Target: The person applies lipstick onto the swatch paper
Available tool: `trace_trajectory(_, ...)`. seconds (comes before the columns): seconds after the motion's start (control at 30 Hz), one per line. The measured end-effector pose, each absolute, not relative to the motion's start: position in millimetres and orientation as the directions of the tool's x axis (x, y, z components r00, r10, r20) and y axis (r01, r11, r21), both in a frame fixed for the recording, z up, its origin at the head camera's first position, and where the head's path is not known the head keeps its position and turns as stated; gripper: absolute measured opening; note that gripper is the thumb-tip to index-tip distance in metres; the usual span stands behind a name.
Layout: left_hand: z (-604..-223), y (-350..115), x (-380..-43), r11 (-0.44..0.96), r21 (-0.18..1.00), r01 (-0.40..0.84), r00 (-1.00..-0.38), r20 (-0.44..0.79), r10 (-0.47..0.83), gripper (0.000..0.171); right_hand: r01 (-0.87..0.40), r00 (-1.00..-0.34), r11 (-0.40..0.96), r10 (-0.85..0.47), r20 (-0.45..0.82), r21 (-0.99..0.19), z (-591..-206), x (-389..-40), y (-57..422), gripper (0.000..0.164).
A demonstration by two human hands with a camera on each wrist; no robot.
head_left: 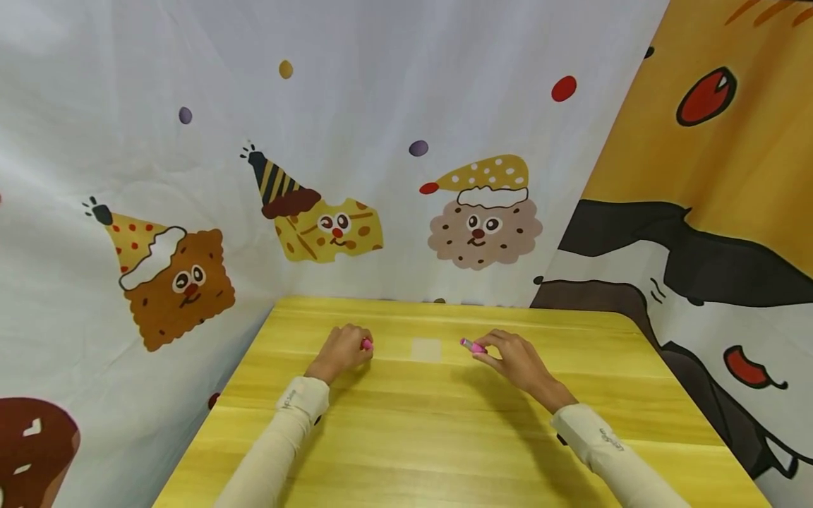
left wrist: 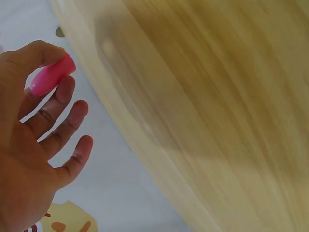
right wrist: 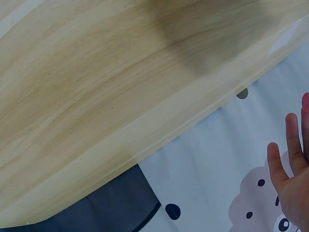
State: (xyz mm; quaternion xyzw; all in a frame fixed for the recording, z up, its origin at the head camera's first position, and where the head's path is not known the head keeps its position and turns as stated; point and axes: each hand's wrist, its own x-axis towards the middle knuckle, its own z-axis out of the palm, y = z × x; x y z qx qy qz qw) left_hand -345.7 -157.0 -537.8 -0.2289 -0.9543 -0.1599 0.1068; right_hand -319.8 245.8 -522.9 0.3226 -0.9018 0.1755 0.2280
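Observation:
My left hand point(head_left: 344, 349) pinches a small glossy pink cap point(left wrist: 52, 76) between thumb and index finger, its other fingers loosely spread in the left wrist view. My right hand point(head_left: 514, 358) pinches a small pink lipstick-like tube point(head_left: 473, 346) with a silver band, its pink end pointing left. Both hands are raised over the far part of the table, apart from each other. In the right wrist view, only some fingers and part of the palm show at the right edge, with a bit of pink point(right wrist: 305, 102) at the border.
A yellow wood-grain table point(head_left: 406, 437) spreads beneath both arms. A pale square patch point(head_left: 426, 350) lies on it between the hands. Behind the far edge hangs a white cloth point(head_left: 356, 106) printed with cartoon snacks; an orange and black print point(head_left: 718, 212) covers the right side.

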Motion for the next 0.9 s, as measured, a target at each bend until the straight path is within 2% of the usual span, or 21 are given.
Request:
trace_trajectory(0.43, -540, -161, -346, 0.868, 0.246, 0.431, -0.901, 0.170, 0.399, 0.010, -0.645, -0.714, 0.739, -0.493, 0.498, -0.193, -521, -316, 248, 0.019)
trace_trajectory(0.73, -546, -167, -348, 0.865, 0.259, 0.430, -0.902, 0.160, 0.400, 0.013, -0.641, -0.717, 0.742, -0.490, 0.496, -0.195, -520, -316, 247, 0.018)
trace_trajectory(0.9, -549, -169, -349, 0.866, 0.296, 0.403, -0.915, 0.133, 0.380, 0.007, -0.643, -0.716, 0.741, -0.490, 0.498, -0.195, -521, -315, 247, 0.019)
